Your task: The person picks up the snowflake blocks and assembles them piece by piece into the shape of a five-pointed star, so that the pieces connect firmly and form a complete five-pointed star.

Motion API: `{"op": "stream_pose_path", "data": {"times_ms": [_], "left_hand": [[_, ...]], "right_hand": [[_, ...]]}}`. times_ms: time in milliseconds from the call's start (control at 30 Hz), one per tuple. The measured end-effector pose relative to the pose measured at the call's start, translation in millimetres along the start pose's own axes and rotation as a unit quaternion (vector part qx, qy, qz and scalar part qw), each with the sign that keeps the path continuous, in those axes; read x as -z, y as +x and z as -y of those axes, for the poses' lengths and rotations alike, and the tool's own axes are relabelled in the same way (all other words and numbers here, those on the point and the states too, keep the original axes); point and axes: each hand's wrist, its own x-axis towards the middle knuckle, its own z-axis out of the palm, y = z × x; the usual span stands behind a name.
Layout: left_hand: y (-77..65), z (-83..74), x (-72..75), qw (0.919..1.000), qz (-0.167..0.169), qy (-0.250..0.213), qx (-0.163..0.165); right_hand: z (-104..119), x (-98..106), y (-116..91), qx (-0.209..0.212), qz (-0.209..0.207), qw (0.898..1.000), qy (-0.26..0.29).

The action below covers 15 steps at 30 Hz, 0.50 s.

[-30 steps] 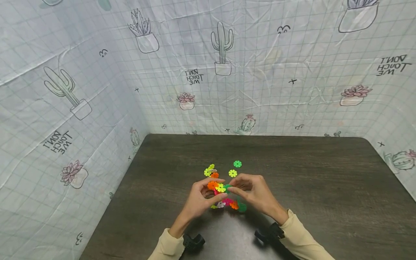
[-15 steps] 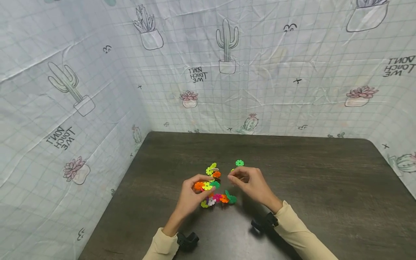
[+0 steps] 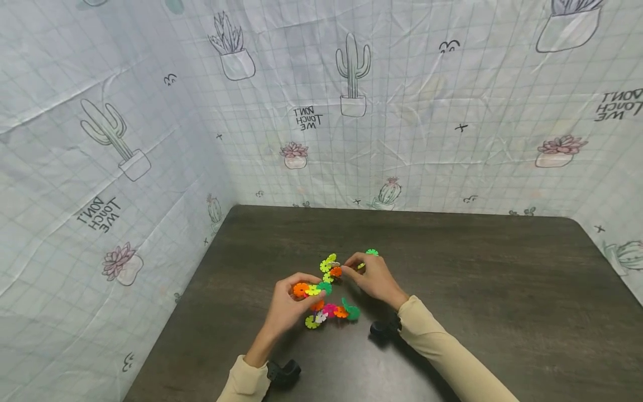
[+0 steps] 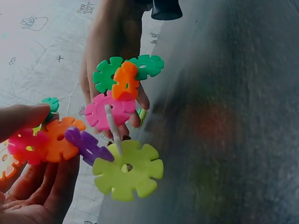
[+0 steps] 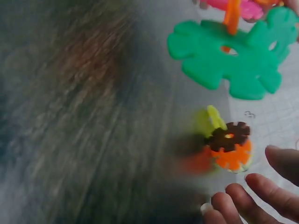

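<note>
A chain of interlocking plastic flower discs (image 4: 117,175) hangs from my left hand (image 3: 285,307), whose thumb and fingers pinch its upper part. Pink, orange and purple discs run from the hand to the large yellow-green one; white, pink, orange and two green discs (image 5: 229,60) follow. My right hand (image 3: 374,279) reaches to a smaller group of joined discs on the table, nearest its orange disc (image 3: 336,272). In the right wrist view, thumb and fingers are spread apart beside this group, with a brown disc (image 5: 229,136) on its near side.
A loose green disc (image 3: 372,252) and a yellow disc (image 3: 361,266) lie just behind the right hand, partly covered by it. The dark wooden table (image 3: 477,268) is enclosed by a cactus-print cloth (image 3: 427,111) at the back and sides.
My right hand has let go of the chain's green disc and moved left and back to the smaller group. The left hand has carried the chain left.
</note>
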Motion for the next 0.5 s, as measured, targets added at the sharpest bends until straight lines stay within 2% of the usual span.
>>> {"op": "stream_pose_path", "data": {"times_ms": [200, 500], "left_hand": [[-2.5, 1.3, 0.1, 0.9998, 0.017, -0.001, 0.01], [-2.1, 2.0, -0.1, 0.9995, 0.022, 0.003, 0.021]], "right_hand": [[1, -11, 8, -0.007, 0.01, 1.0, -0.001], [2, -13, 12, 0.011, 0.035, 0.999, -0.003]]}}
